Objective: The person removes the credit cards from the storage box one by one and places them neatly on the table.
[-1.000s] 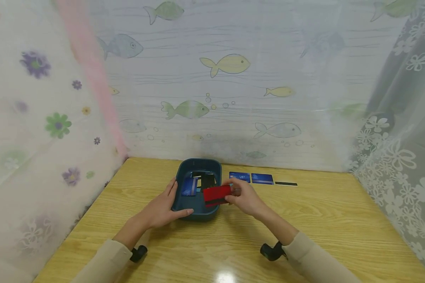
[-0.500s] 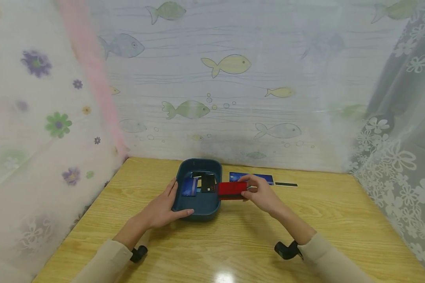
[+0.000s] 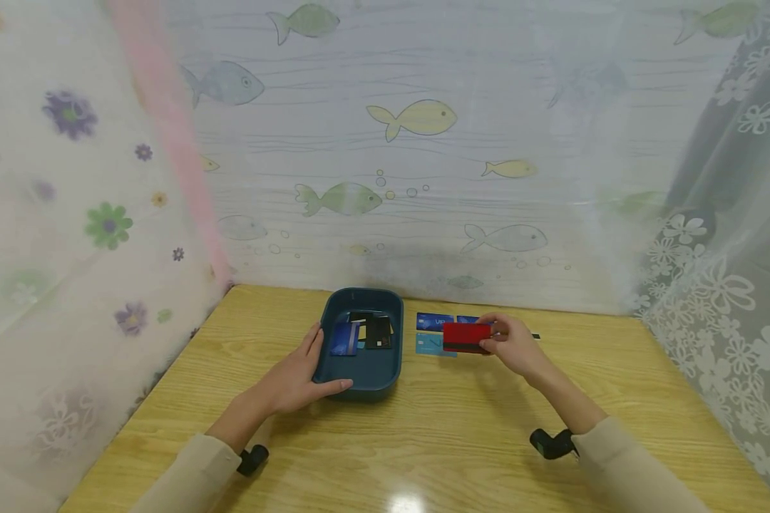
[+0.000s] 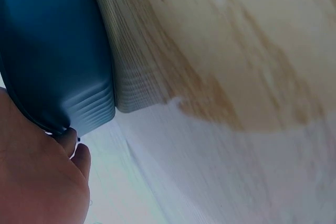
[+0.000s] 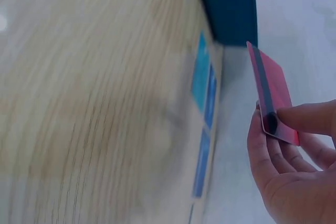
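My right hand [image 3: 512, 344] pinches a red card [image 3: 465, 337] with a dark stripe between thumb and fingers. It is raised off the table, partly covering a light-blue card [image 3: 428, 344]. In the right wrist view the red card [image 5: 274, 87] is tilted, thumb on its striped face. My left hand [image 3: 289, 374] rests on the dark-blue tray [image 3: 359, 393], fingers along its left wall and thumb over the front rim. Inside the tray lie a blue card [image 3: 344, 338], a black card [image 3: 378, 333] and other overlapping cards.
Behind the red card, a blue VIP card [image 3: 434, 321] and another blue card [image 3: 467, 319] lie in a row at the table's back. A third, dark-striped card [image 3: 536, 336] is mostly hidden by the right hand. A patterned curtain [image 3: 334, 263] hangs behind.
My right hand has carried the red card rightward from over the tray to above the table beside it. The light-blue card has come into view. The left hand and tray have stayed put.
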Demonstrator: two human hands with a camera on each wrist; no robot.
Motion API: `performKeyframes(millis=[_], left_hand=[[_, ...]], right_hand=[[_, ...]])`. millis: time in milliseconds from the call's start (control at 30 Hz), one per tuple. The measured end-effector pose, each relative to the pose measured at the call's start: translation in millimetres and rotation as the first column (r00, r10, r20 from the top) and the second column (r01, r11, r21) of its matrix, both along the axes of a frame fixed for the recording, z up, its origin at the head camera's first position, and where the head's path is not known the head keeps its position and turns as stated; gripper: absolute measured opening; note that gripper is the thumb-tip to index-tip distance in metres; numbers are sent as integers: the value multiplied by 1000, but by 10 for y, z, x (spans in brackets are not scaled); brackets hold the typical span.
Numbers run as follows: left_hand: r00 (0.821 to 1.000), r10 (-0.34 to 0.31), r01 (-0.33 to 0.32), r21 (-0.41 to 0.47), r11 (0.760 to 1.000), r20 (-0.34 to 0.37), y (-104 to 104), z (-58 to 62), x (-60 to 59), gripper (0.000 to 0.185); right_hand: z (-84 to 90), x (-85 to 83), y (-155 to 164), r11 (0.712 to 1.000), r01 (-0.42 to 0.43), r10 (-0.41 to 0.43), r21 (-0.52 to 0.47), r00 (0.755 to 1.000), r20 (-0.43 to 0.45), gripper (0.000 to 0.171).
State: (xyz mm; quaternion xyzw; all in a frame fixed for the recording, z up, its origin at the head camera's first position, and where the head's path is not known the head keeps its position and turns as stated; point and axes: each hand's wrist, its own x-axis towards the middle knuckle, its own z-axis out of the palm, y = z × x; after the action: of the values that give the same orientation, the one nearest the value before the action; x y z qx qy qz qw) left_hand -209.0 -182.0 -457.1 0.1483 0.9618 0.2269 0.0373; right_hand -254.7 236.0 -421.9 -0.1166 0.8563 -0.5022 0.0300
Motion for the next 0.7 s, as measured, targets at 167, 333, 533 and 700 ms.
performKeyframes(millis=[167,333,533,700], left_hand=[[1000,0,0,6,1000,-1,1,0,-2,129],[1000,1,-1,-5,1000,1,0,5,-4,129],[1000,3,-3,-1,1000,-2,0,0,-12,130],[1000,2,-2,-6,1000,-3,-5,-12,-15,129]], right_hand=[[-84,-89,160,998,48,-49,45,999,18,35],[-165,-145,261,996,57,-59,65,998,32,37],[-225,-204,304,994,60,-64,91,997,38,35],[-262,-232,293,986,79,-82,148,996,20,34]])
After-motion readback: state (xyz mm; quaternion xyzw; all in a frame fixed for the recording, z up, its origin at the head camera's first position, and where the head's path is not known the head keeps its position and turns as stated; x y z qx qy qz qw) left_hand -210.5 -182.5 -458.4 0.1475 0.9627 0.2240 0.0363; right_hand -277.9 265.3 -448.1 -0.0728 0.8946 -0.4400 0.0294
